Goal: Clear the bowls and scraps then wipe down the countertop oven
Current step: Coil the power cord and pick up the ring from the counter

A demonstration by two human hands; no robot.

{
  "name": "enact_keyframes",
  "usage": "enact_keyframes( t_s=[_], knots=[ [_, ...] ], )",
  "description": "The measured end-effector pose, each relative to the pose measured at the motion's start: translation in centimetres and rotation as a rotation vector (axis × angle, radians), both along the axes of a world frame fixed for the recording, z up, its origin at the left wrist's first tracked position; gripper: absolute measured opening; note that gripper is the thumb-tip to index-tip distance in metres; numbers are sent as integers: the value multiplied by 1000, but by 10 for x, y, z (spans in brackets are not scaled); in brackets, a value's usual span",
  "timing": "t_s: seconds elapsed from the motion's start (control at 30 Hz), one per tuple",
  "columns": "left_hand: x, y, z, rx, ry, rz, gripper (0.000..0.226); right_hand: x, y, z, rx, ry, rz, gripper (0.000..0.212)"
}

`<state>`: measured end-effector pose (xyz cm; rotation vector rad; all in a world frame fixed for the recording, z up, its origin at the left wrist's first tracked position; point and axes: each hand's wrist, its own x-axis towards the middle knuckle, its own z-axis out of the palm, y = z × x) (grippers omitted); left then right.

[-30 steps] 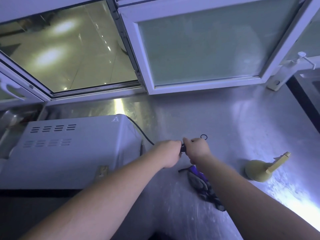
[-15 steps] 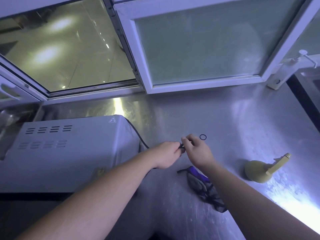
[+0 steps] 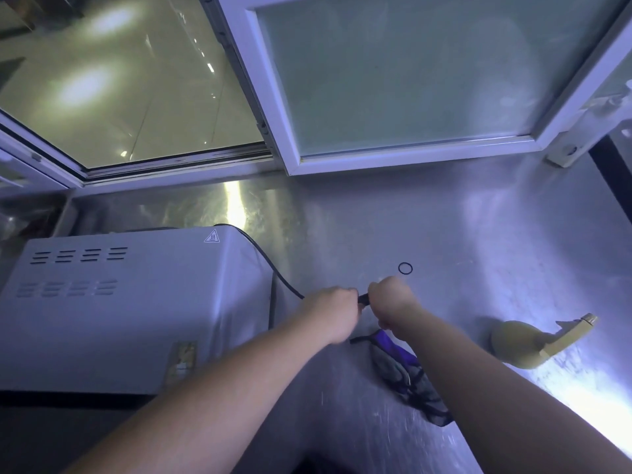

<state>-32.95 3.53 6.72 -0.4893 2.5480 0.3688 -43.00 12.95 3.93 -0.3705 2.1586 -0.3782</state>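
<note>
Head view looks down on a steel bench (image 3: pixel 461 234) that runs under a window (image 3: pixel 393 80), and the largest thing on it is the single countertop oven (image 3: pixel 113 302), a pale box standing at the bench's left side with its vented top toward the camera. One black power cord (image 3: pixel 273 268) leaves the oven's back right corner and slopes toward the middle of the bench, where both hands meet on it. The left hand (image 3: pixel 337 309) is curled round the cord, and the right hand (image 3: pixel 390 297) is clenched on what looks like the cord's dark end just beside it; whether that end is a plug or a bundled loop is too small to tell. One crumpled cloth (image 3: pixel 407 374), grey with purple, lies near the front edge under the right forearm, and one yellow spray bottle (image 3: pixel 523 340) lies on its side toward the right edge. One small black ring (image 3: pixel 405 268) sits flat just beyond the right knuckles. No bowls or scraps show, so that part seems finished. The step in hand appears to be tidying the cord before wiping. To do it well, gather the slack in even loops, keep it off the oven's side, and park it behind the oven so the cloth can pass freely.
</note>
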Motion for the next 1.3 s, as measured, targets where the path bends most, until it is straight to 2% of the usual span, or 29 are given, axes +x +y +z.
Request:
enact_keyframes(
  t_s=[0.07,0.2,0.27,0.33,0.47,0.6,0.83,0.97,1.13,1.2,1.3],
  knots=[
    [-5,-3,-5,-11,22,40,35,-6,-4,-4,61,41,67,31],
    [-11,-4,-18,7,126,69,34,-21,-12,-13,13,90,146,32],
    [-14,-9,-23,53,133,69,31,-32,-14,-30,-80,49,78,16],
    [-18,-17,-25,102,115,88,32,-45,-8,-46,-136,147,113,25],
    [-25,-31,-28,179,28,181,34,-82,18,-72,4,293,11,17],
    [-31,-38,-35,210,-14,247,37,-111,35,-89,90,337,-29,27],
    [-32,-47,-50,215,-78,278,37,-117,23,-116,100,357,20,13],
    [-33,-50,-54,235,-87,332,38,-115,16,-121,119,370,60,6],
    [-39,-52,-56,247,-84,421,40,-109,12,-118,90,324,66,25],
    [-41,-53,-54,262,-95,446,40,-99,10,-105,32,327,49,28],
    [-43,-53,-48,293,-90,470,40,-73,6,-82,-126,323,-7,19]
  ],
)
